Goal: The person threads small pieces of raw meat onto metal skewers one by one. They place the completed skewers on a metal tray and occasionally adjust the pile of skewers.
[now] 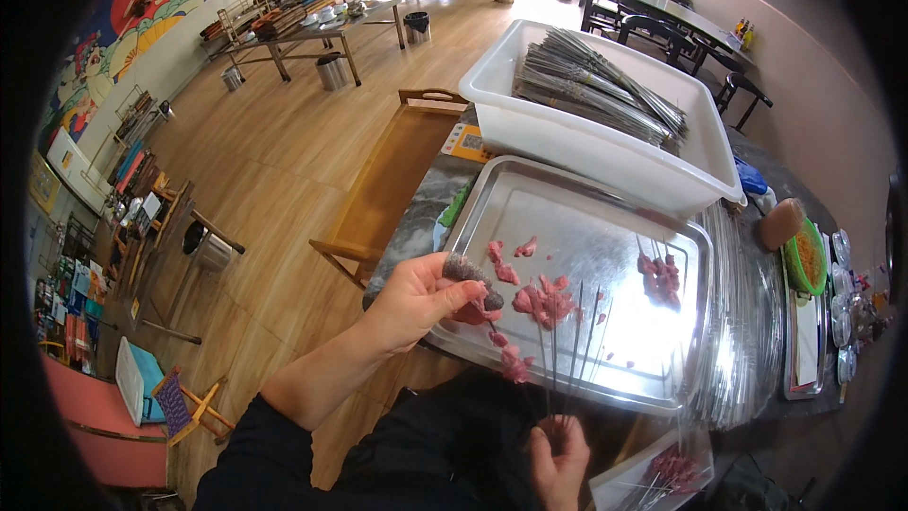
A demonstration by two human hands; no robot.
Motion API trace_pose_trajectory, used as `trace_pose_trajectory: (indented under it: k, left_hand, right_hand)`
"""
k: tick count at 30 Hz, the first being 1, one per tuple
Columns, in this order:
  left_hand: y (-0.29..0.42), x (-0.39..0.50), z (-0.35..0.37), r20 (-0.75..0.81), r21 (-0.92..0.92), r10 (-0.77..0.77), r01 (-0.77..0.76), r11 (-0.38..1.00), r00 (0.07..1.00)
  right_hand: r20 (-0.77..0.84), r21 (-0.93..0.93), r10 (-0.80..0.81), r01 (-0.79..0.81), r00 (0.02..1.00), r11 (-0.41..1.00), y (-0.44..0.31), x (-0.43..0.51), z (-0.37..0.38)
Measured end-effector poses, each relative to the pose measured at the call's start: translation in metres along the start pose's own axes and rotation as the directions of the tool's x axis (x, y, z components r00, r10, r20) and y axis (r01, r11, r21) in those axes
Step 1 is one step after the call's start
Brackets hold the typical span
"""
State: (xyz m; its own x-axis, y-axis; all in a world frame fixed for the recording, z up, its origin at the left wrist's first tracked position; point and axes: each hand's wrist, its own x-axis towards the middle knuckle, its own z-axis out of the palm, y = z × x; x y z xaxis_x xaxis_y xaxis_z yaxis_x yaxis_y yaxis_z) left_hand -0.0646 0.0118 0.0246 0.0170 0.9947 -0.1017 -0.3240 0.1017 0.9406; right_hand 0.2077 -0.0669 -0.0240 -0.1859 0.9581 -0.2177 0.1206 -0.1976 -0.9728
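Note:
My left hand [418, 298], with dark grey covers on some fingers, pinches a piece of raw meat [477, 309] near the tray's front left corner. Below that piece, more meat chunks [513, 362] sit along a metal skewer that slants down towards my right hand. Closed around the lower ends of several thin metal skewers [553, 362] is my right hand [560, 458], at the tray's near side; the other skewers stand bare, points up. Loose raw meat pieces [546, 305] lie on the steel tray [567, 206]. Loaded skewers [660, 280] rest at its right.
Behind the tray, a white plastic tub [596, 149] holds bundled metal skewers [596, 85]. More skewers [734, 341] lie along the right. Beyond them are a brownish bottle [782, 224] and a green bowl [805, 259]. A white container [610, 486] with skewered meat sits low right; a wooden chair [390, 184] stands left.

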Motion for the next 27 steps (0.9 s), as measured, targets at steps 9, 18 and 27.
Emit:
trace_pose_trajectory:
  k: [9, 18, 27]
  left_hand:
    - [-0.016, -0.007, -0.001, -0.081, -0.268, -0.047, 0.023, 0.963, 0.996]
    - [-0.031, -0.008, 0.022, -0.146, -0.267, -0.022, -0.018, 0.964, 0.989]
    - [-0.044, -0.009, 0.028, -0.031, -0.680, -0.016, -0.009, 0.733, 0.999]
  right_hand:
    - [-0.002, -0.044, -0.073, 0.073, 0.997, 0.996, -0.005, -0.002, 0.019]
    - [-0.010, 0.003, -0.170, 0.170, 0.985, 0.985, 0.014, 0.017, 0.035]
    - [0.065, -0.034, -0.274, 0.276, 0.960, 0.960, 0.000, 0.004, 0.070]
